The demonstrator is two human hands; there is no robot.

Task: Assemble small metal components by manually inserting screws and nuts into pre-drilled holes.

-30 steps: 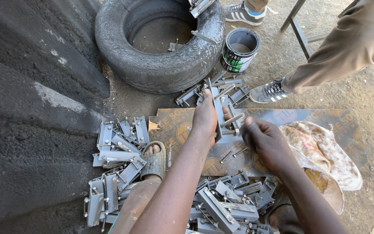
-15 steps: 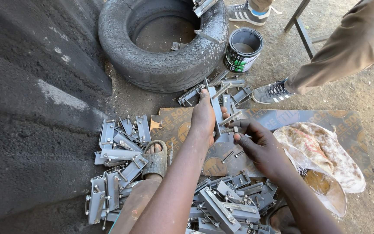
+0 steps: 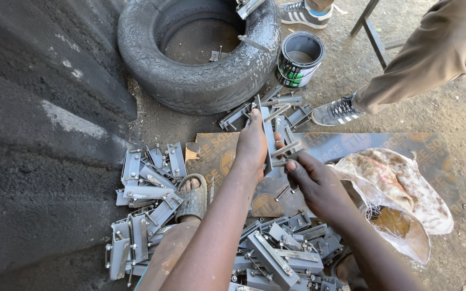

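Note:
My left hand (image 3: 252, 146) grips a long grey metal bracket (image 3: 266, 132), held upright over a brown board (image 3: 217, 153) on the ground. My right hand (image 3: 314, 180) pinches a small metal rod (image 3: 286, 149) against the bracket's side. Several loose bolts (image 3: 282, 192) lie on the board under my hands. A pile of grey metal brackets (image 3: 281, 256) lies between my forearms. Another pile of the same brackets (image 3: 144, 196) sits to the left, next to my sandalled foot (image 3: 192, 196).
A worn tyre (image 3: 200, 54) lies at the top with metal parts in it. A paint can (image 3: 299, 59) stands beside it. More brackets (image 3: 281, 105) lie below the tyre. Another person's leg and shoe (image 3: 338, 110) are at the right. A stained sack (image 3: 400, 194) lies on the board.
My right hand has moved up and left to the bracket in my left hand. The left hand keeps its hold on the bracket.

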